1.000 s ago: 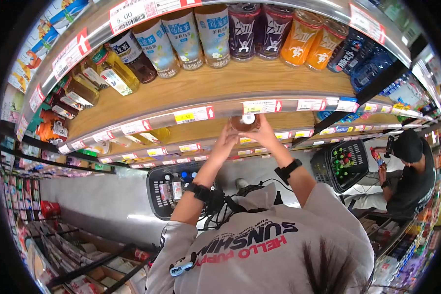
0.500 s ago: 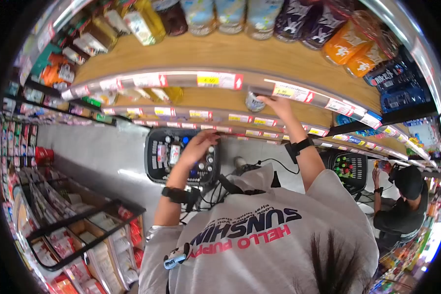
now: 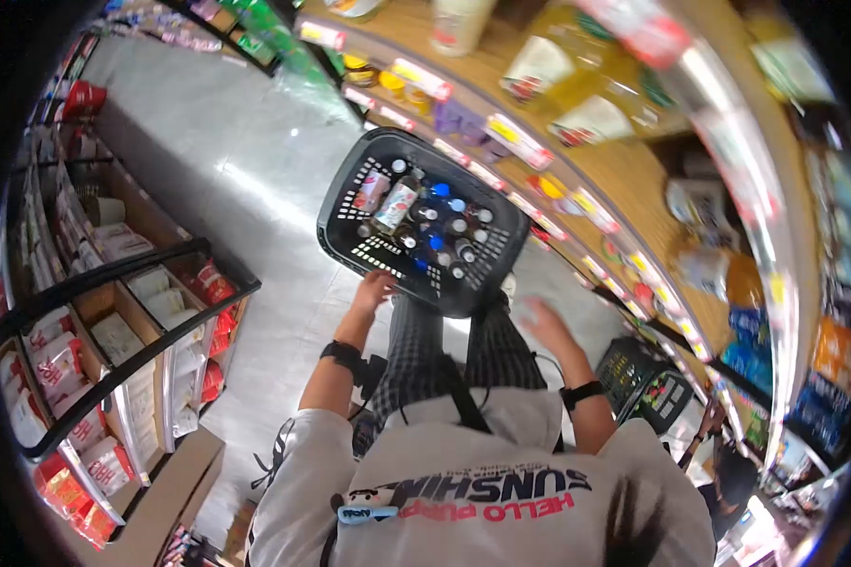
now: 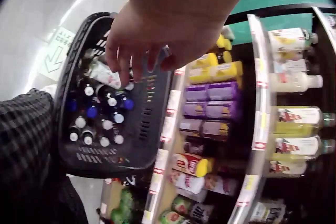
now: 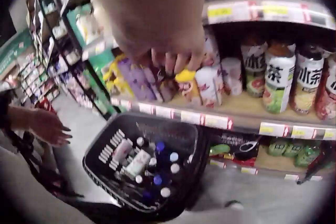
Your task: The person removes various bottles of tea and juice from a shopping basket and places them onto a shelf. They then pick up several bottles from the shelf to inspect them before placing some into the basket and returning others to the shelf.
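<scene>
A black basket (image 3: 350, 248) full of capped bottles stands on the floor before the person's legs. My left hand (image 3: 375, 286) is by its near left rim, fingers loosely bent with nothing in them; whether it touches the rim I cannot tell. In the left wrist view the left hand (image 4: 157, 40) hangs over one side of the basket (image 4: 134, 155). To the right of the basket, my right hand (image 3: 548, 326) is blurred, fingers spread and holding nothing. The right wrist view has the right hand (image 5: 157, 35) with bent fingers above the basket (image 5: 184, 129), in front of the shelf.
Drink shelves (image 3: 671, 180) curve along the right, with price labels on their edges. A bin rack (image 3: 175, 331) of packets stands on the left. Grey floor (image 3: 199, 123) runs between them. Another basket (image 3: 624, 369) and a person in dark clothes (image 3: 733, 482) are at the lower right.
The view has swung from the shelf to the basket. My right hand has let go of the bottle at the shelf and come down; the left hand has moved to the basket's near side.
</scene>
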The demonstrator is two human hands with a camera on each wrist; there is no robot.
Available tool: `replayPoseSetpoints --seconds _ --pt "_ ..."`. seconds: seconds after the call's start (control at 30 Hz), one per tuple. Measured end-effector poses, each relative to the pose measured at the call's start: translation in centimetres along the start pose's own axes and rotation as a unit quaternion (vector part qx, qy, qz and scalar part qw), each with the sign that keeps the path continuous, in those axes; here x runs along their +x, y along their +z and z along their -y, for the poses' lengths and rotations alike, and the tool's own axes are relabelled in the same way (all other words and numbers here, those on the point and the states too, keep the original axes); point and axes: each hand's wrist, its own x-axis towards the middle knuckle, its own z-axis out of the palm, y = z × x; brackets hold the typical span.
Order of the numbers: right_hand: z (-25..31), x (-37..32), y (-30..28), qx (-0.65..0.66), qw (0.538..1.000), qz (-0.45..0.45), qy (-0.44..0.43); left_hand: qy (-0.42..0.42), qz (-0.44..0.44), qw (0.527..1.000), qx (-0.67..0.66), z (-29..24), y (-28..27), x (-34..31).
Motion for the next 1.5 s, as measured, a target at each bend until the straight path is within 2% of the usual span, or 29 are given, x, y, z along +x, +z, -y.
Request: replayPoseSetpoints --seconds 0.07,0.17,0.2,0.23,0.27,0.3,0.4,0.43,0.5,0.6,0.67,0.73,0.77,0.8,0.87,0.93,1.0,1.07,1.1,1.17,1.2,1.27,1.3,1.43,1.47,1.5 --pt "2.0 4.6 3.4 -0.026 0.971 0.235 -0.031 -0.057 0.016 0.998 0.03 2.1 -1.8 4.4" --pt "4.8 12.1 9.8 0.174 0.98 0.093 0.025 -0.058 -0.008 0.998 0.013 5.7 -4.7 13.1" --pt "5.1 14.5 11.8 0.205 0.974 0.083 0.051 -0.057 -0.017 0.998 0.01 6.7 -5.8 15.6" --pt "5.2 17.6 13.7 0.237 0.966 0.068 0.075 -0.084 -0.033 0.996 0.006 5.4 -5.9 16.9" --pt "4.9 21.1 15.6 0.269 0.957 0.048 0.095 -0.071 -0.033 0.997 -0.017 2.8 -5.7 16.9" --pt "2.9 24.3 18.8 0.295 0.952 0.024 0.079 -0.046 -0.043 0.998 0.008 5.2 -7.0 21.4" --pt "2.8 33.4 22.9 0.318 0.941 0.032 0.115 -0.008 -0.061 0.997 -0.041 4.4 -7.5 25.7" --pt "3.0 36.3 24.1 0.355 0.922 0.031 0.151 -0.006 -0.06 0.995 -0.076 3.4 -7.5 26.2" --pt "3.6 41.7 26.2 0.397 0.894 0.01 0.207 -0.083 -0.083 0.983 -0.141 1.3 -7.4 26.8" --pt "5.8 47.8 28.7 0.471 0.852 -0.059 0.22 -0.039 -0.122 0.964 -0.234 4.9 -8.0 31.3" --pt "9.0 49.6 27.9 0.427 0.873 -0.056 0.227 -0.028 -0.084 0.951 -0.295 5.7 -8.4 32.5" --pt "8.0 50.9 29.7 0.332 0.908 -0.108 0.231 -0.022 0.0 0.937 -0.349 7.7 -9.4 34.5" --pt "7.3 51.4 30.6 0.289 0.92 -0.133 0.228 0.087 0.057 0.961 -0.257 11.6 -10.4 36.8" --pt "6.5 51.9 31.5 0.245 0.929 -0.158 0.226 0.019 0.005 0.934 -0.357 7.8 -9.3 34.5" --pt "5.5 50.7 32.5 0.201 0.929 -0.233 0.205 -0.02 0.02 0.939 -0.343 7.5 -9.5 33.4" --pt "9.0 46.3 27.0 0.247 0.928 -0.146 0.24 -0.061 -0.027 0.943 -0.325 6.4 -8.4 31.7" --pt "6.4 43.5 28.1 0.3 0.919 -0.205 0.151 -0.048 -0.012 0.95 -0.307 5.2 -6.9 28.7" --pt "6.7 38.9 25.2 0.306 0.925 -0.199 0.107 -0.102 -0.035 0.941 -0.32 5.0 -4.9 26.5" --pt "6.8 36.7 23.6 0.303 0.93 -0.178 0.108 -0.112 -0.017 0.945 -0.308 5.6 -3.9 25.7" --pt "6.4 32.2 20.9 0.264 0.942 -0.196 0.069 -0.132 0.017 0.949 -0.286 7.0 -1.8 24.2" --pt "6.0 30.1 19.4 0.243 0.947 -0.203 0.05 -0.139 0.007 0.952 -0.274 6.5 0.1 22.8" --pt "4.2 26.4 16.5 0.206 0.958 -0.199 0.021 -0.125 0.031 0.954 -0.27 6.5 3.7 20.7" --pt "3.2 24.8 15.2 0.211 0.959 -0.189 0.028 -0.114 0.011 0.954 -0.279 6.0 5.9 19.6" --pt "-0.5 18.4 9.6 0.13 0.963 -0.236 0.026 -0.006 0.097 0.961 -0.258 6.2 12.8 16.0" --pt "-1.6 17.0 8.2 0.099 0.962 -0.253 0.013 -0.014 0.067 0.967 -0.247 6.8 14.6 15.4" --pt "-2.7 15.6 6.9 0.069 0.961 -0.269 0.001 0.023 0.069 0.967 -0.243 6.5 16.3 14.2"
